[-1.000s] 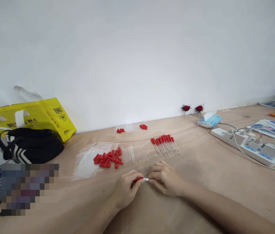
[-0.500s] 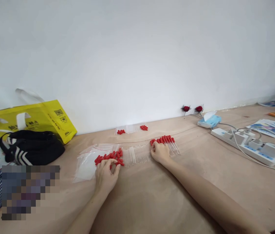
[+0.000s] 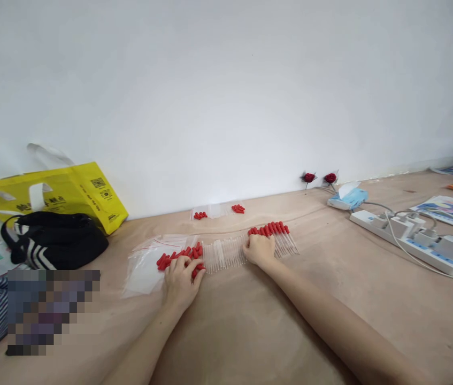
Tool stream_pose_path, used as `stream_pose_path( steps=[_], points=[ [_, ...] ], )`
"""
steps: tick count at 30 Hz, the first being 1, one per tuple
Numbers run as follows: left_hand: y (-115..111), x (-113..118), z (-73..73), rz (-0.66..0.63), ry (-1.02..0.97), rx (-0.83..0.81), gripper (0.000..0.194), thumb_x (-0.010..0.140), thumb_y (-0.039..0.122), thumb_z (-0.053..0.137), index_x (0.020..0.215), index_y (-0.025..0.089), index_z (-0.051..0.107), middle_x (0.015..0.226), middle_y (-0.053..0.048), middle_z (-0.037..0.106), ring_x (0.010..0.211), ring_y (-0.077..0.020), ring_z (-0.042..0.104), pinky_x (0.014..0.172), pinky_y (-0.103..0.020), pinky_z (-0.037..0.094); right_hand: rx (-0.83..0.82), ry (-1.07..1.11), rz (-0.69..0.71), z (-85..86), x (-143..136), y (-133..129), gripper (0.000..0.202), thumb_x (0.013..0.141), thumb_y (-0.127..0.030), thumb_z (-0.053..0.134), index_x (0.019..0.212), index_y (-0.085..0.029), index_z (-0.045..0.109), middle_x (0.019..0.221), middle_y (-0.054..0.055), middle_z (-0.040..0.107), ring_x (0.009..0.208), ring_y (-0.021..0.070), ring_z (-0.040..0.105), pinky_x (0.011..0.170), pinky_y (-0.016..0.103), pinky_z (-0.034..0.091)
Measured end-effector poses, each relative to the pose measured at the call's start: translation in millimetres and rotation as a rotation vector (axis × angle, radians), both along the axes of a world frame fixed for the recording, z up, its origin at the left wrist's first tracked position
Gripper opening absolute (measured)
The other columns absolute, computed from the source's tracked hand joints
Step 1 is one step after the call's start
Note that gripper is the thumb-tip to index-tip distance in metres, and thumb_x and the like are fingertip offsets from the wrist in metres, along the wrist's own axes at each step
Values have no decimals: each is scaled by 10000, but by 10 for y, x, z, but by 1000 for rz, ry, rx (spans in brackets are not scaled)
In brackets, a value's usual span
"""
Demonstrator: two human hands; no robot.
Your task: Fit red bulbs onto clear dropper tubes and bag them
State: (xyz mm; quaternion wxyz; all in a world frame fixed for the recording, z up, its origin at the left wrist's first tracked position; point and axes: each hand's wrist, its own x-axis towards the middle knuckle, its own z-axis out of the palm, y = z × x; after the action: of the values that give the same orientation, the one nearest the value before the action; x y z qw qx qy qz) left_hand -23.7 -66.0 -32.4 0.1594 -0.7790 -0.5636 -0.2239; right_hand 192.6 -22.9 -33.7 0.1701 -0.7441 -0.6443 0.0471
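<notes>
My left hand [image 3: 181, 283] half-open over red bulbs [image 3: 164, 261]; right hand [image 3: 260, 249] at capped droppers [image 3: 279, 229], grip I can't tell; rowed presumably for order.

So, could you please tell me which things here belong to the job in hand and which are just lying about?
In use, it seems: red caps, clear tubes, capped tubes, clear bag.

Seemingly lying about: yellow bag, black pouch, tissues, power strip, roses.

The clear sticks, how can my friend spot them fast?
On the brown table, look between the left hand and the right hand. The row of clear sticks lies there, beside the loose red pieces. Unlike the red-topped sticks, these show no red.
</notes>
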Motion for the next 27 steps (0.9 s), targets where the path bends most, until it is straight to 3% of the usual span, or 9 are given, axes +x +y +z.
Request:
stream_pose_path(
  steps=[9, 18, 23, 27],
  points=[
    [104, -28, -5, -119, 42, -39, 85, 735, 160, 567, 740, 194, 645, 771, -47, 540, 768, -223, 470, 650, -317, 377, -123, 28, -54, 77, -43, 101, 215, 707, -272, 489, 773, -144, 649, 831, 135, 667, 810, 241, 606, 794, 380, 265],
    [129, -81, -23, -218, -219, 95, 162, 802, 221, 455, 733, 193, 599, 785, -45, 518, 762, -203, 485, 724, -338, 410, -82, 42, -14, 119, -24, 56, 262, 756, -292, 438, 776, -119, 634, 819, 153, 659, 806, 259, 601, 775, 382, 302],
    [-18, 45, 40, -293, -388, 125, 156, 812, 254, 406, 764, 188, 539, 843, -67, 571, 851, -217, 525, 793, -365, 409, 25, 67, 156, 111, 137, -202, 219, 812, -229, 391, 882, -117, 566, 908, 131, 629, 850, 202, 569, 714, 276, 345],
    [-240, 266, -51, -396, -480, -203, 153, 825, 278, 399, 844, 192, 524, 738, -27, 604, 688, -173, 582, 645, -282, 471, 176, 154, 450, -39, 381, -548, 164, 845, -209, 367, 889, -134, 506, 799, 74, 616, 725, 164, 545, 693, 260, 360]
  ],
)
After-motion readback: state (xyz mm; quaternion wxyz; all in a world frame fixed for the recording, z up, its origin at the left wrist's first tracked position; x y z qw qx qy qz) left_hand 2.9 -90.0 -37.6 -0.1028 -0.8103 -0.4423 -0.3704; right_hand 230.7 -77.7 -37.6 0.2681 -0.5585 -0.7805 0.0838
